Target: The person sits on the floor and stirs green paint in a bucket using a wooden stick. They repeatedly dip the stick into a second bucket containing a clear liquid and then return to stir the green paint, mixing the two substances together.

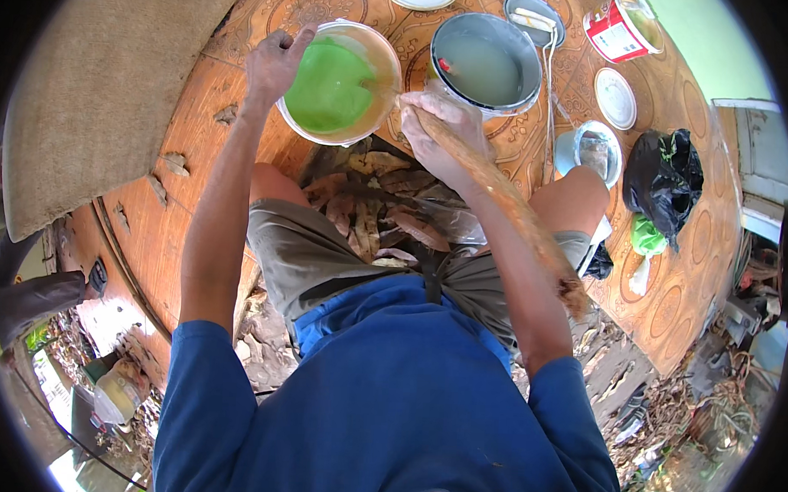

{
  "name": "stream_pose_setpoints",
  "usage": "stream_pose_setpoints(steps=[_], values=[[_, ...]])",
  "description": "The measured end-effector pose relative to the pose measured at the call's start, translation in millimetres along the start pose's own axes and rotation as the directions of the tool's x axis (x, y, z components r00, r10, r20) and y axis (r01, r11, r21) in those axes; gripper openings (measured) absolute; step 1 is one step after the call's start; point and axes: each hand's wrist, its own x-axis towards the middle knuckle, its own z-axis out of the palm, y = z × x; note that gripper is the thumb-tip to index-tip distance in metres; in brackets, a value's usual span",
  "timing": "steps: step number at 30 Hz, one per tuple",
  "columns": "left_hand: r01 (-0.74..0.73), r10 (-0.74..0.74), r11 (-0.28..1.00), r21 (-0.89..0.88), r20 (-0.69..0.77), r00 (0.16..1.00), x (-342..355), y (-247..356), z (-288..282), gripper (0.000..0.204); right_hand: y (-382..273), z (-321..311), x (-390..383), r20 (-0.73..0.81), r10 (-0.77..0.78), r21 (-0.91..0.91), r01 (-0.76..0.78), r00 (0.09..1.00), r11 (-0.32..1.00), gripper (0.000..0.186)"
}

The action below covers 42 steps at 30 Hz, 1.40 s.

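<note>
A white bucket [388, 68] with bright green paint [332, 86] in it stands in front of me on the tiled surface. My left hand [274, 66] is closed on its left rim, the forearm reaching up from below. At the bucket's right side, my right hand [447, 131] grips a long wooden stick [492, 182]. The stick slants back along my right forearm to a frayed, darker end near the elbow. Its other end points at the bucket's right rim; whether it dips into the paint I cannot make out.
Right of the paint stands a dark-rimmed bucket [523, 93] of cloudy grey liquid. Beyond are a grey lid with a roller [534, 21], a red-and-white tub [611, 38], white lids [615, 98], a small pail [564, 155] and a black plastic bag [652, 181]. Dry leaves [365, 232] lie between my knees.
</note>
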Motion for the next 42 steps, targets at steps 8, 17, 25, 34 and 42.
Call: stream_pose_setpoints(steps=[8, 17, 25, 34, 42], values=[[0.039, -0.039, 0.999, -0.005, -0.005, 0.999, -0.2, 6.6, 0.7, 0.067, -14.7, 15.0, -17.9, 0.062, 0.051, 0.093, -0.057, 0.997, 0.994, 0.006], [-0.023, 0.021, 0.998, -0.059, -0.03, 0.999, -3.0, 1.7, -0.8, 0.064, -2.5, 11.2, 9.5, 0.141, 0.154, 0.209, -0.182, 0.978, 0.961, 0.014], [-0.033, 0.032, 0.999, -0.01, -0.047, 0.998, -3.0, 4.0, -0.5, 0.06, 10.3, 4.4, 11.2, -0.096, 0.029, 0.029, -0.026, 0.995, 0.999, 0.014], [-0.004, 0.004, 0.999, -0.048, -0.018, 1.0, 5.1, -3.2, 2.3, 0.063, -20.6, 33.5, -14.4, 0.139, -0.013, 0.25, -0.023, 0.99, 0.968, 0.016], [0.039, -0.039, 0.998, -0.044, 0.004, 0.999, 1.9, -5.4, -7.5, 0.063, -3.4, 15.7, -12.1, 0.072, -0.042, 0.164, 0.029, 0.997, 0.986, 0.016]])
